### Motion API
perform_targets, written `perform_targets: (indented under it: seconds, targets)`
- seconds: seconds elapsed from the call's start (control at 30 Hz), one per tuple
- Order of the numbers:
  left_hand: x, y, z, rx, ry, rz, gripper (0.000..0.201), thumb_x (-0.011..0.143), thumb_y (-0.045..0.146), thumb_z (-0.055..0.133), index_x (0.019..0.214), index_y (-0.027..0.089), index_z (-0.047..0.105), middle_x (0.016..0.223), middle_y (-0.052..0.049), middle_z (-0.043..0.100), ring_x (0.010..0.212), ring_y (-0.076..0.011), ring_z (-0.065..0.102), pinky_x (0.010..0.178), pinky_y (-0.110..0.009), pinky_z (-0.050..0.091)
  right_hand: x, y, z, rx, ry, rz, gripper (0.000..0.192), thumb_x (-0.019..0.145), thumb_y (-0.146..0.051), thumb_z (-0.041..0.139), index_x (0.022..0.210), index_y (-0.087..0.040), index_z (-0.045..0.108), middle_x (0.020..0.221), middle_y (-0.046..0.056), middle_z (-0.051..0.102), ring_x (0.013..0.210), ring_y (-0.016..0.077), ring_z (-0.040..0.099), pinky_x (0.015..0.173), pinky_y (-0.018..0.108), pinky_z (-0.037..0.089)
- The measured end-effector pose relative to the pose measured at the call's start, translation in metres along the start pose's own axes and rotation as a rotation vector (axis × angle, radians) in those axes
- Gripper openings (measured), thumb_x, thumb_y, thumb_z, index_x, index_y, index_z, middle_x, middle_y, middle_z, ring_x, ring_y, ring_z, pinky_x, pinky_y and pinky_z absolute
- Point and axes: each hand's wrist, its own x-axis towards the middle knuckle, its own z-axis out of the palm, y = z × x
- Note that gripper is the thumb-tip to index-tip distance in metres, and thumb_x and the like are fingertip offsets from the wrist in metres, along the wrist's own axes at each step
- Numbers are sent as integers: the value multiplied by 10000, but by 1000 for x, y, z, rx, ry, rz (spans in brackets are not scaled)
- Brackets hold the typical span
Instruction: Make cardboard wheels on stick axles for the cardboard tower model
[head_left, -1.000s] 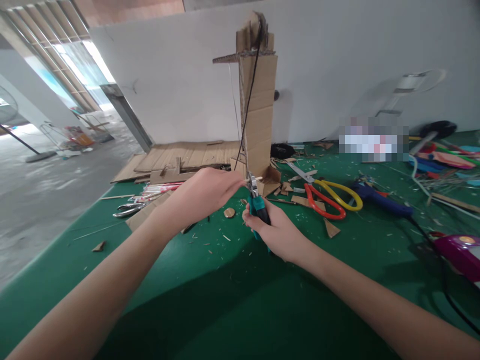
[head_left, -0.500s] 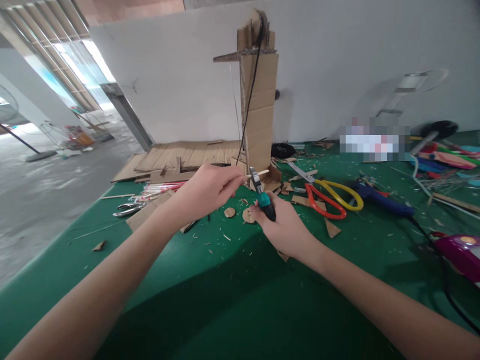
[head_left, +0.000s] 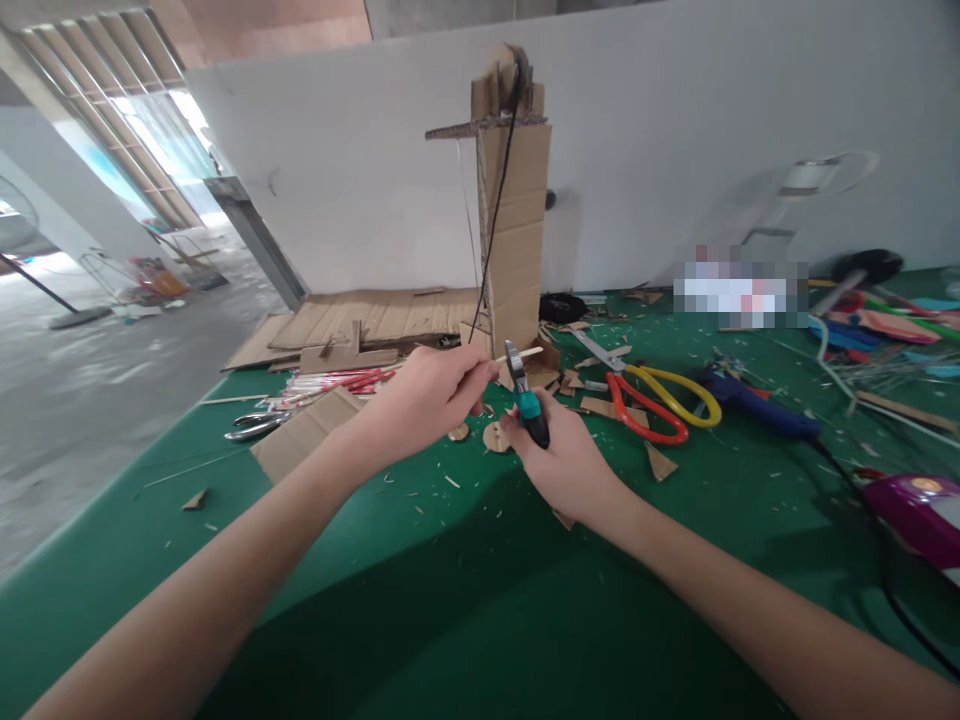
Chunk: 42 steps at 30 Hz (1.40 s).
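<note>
My left hand [head_left: 442,392] is closed in a pinch on a thin wooden stick [head_left: 531,353], which points to the right. In my right hand [head_left: 566,450] are cutting pliers [head_left: 531,408] with a black and teal handle, their jaws up at the stick. Whether the jaws touch the stick I cannot tell for sure. Below the hands lie two small cardboard discs, one of them [head_left: 495,437] with holes. Just behind stands a tall cardboard tower [head_left: 519,225] with a black cord [head_left: 496,215] hanging down it.
Red-and-yellow-handled scissors [head_left: 652,400] and a blue glue gun [head_left: 765,405] lie to the right, with a magenta device [head_left: 911,510] nearer me. Flat cardboard [head_left: 375,318], wrapped red-and-white sticks [head_left: 337,385] and metal scissors [head_left: 259,425] are at left. Scraps litter the green table [head_left: 420,600].
The view has shifted slightly. Both hands keep their grips, and the stick still lies by the pliers' jaws; the left hand sits marginally farther right.
</note>
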Motion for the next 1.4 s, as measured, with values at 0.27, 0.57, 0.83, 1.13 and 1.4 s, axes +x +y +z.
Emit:
perform_targets:
  seconds: [0.27, 0.57, 0.83, 1.13, 1.4]
  targets:
    - [-1, 6, 17, -521, -35, -220, 194, 910, 343, 393, 818, 186, 461, 581, 1, 632, 406, -78, 557, 385, -173, 436, 1, 0, -2, -48, 56, 4, 171, 845, -370, 465, 770, -221, 430, 628, -11, 521, 564, 152, 486, 534, 275, 341]
    - [-5, 11, 35, -509, 215, -266, 157, 898, 313, 426, 791, 209, 375, 611, 12, 638, 451, -78, 568, 429, -189, 445, 2, 1, 4, -39, 88, 55, 170, 833, -355, 469, 742, -229, 399, 606, -9, 505, 518, 155, 464, 480, 269, 293]
    - [-4, 5, 38, -568, 243, -234, 156, 903, 316, 413, 803, 214, 351, 644, 5, 635, 479, -86, 579, 453, -219, 449, 1, 1, 4, 14, 89, 15, 136, 821, -338, 490, 774, -229, 423, 614, -20, 517, 549, 164, 487, 514, 276, 328]
    - [-5, 4, 34, -534, 209, -212, 119, 900, 287, 416, 823, 214, 360, 589, 39, 583, 420, -60, 490, 412, -191, 397, 5, 12, 4, 187, -32, 25, 150, 783, -241, 534, 914, -227, 464, 810, -2, 577, 730, 171, 560, 665, 312, 419]
    - [-5, 2, 34, -473, 171, -191, 116, 907, 293, 397, 828, 210, 376, 593, 39, 574, 416, -62, 478, 416, -192, 381, 5, 9, 1, 153, -51, 2, 152, 775, -216, 518, 923, -218, 479, 825, 7, 574, 694, 165, 536, 630, 303, 408]
